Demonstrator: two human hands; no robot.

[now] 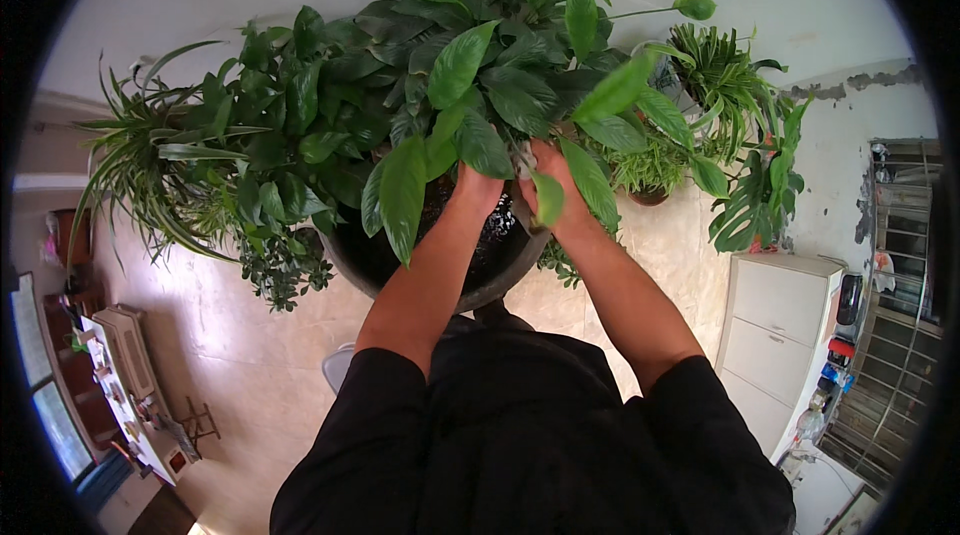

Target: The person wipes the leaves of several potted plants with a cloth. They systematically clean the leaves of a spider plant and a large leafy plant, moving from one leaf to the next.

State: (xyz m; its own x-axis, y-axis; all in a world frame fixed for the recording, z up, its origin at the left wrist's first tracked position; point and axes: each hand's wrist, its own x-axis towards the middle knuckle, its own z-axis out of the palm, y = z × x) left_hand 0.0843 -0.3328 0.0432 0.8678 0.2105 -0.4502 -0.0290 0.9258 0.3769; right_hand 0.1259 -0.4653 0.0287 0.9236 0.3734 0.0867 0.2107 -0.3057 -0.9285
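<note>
A large leafy potted plant (403,193) with broad glossy green leaves rises from a wide dark pot (512,277) in front of me. Both forearms reach over the pot's near rim into the foliage. Under a drooping leaf, my left hand (482,189) sits low among the stems, its fingers hidden. Close beside it on the right, my right hand (552,173) has its fingers curled by a small pale greyish thing (524,161), too covered to name. A yellowish-green leaf (547,199) hangs in front of that hand. Dark, glistening contents show inside the pot below the hands.
Spider plants (165,180) and other leafy plants crowd the left. At the right stand more potted plants (650,170) and a split-leaf plant (760,200). A white cabinet (780,325) stands near a barred window (905,305). A pale wall rises behind the foliage.
</note>
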